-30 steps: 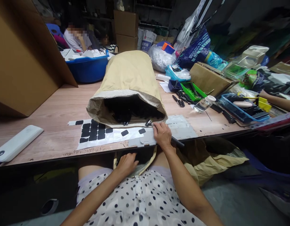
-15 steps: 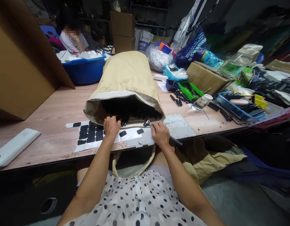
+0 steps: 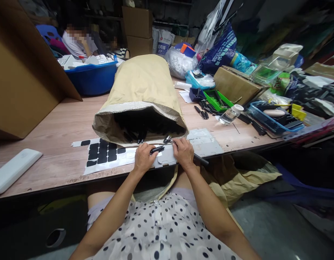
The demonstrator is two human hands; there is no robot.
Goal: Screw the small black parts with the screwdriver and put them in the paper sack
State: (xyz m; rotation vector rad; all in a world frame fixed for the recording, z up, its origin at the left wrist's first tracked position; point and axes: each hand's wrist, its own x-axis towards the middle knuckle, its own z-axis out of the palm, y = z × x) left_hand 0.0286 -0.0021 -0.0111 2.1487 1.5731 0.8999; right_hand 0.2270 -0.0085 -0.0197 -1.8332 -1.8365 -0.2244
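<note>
**Head view: slim black piece in one hand, metal-headed tool in the other**

The left hand point(image 3: 144, 157) has its fingers closed on a slim, glossy black piece, plastic by its look point(image 3: 157, 149), just in front of the mouth of a large tan paper-like sack point(image 3: 142, 83); whether it is one piece or several cannot be told. The right hand point(image 3: 183, 153) is clamped round a hammer-like tool with a silver metal head and a black handle point(image 3: 167, 139). The hands are near each other but apart, both at the front of the wood-patterned worktop point(image 3: 64, 133).

The black piece looks light, stiff and rather slippery; a pinch at one end, as here, would leave the rest exposed. The tool is probably head-heavy and rigid, best gripped along its handle.

The black piece's long axis runs nearly crosswise, its free end pointing right and slightly away from the person, toward the right hand. The tool lies on a diagonal: head far and to the left, close to the sack's lip, handle end near and to the right, passing the worktop's front edge. Beside the left hand lies a white sheet with black rounded-square patches point(image 3: 102, 155).
</note>
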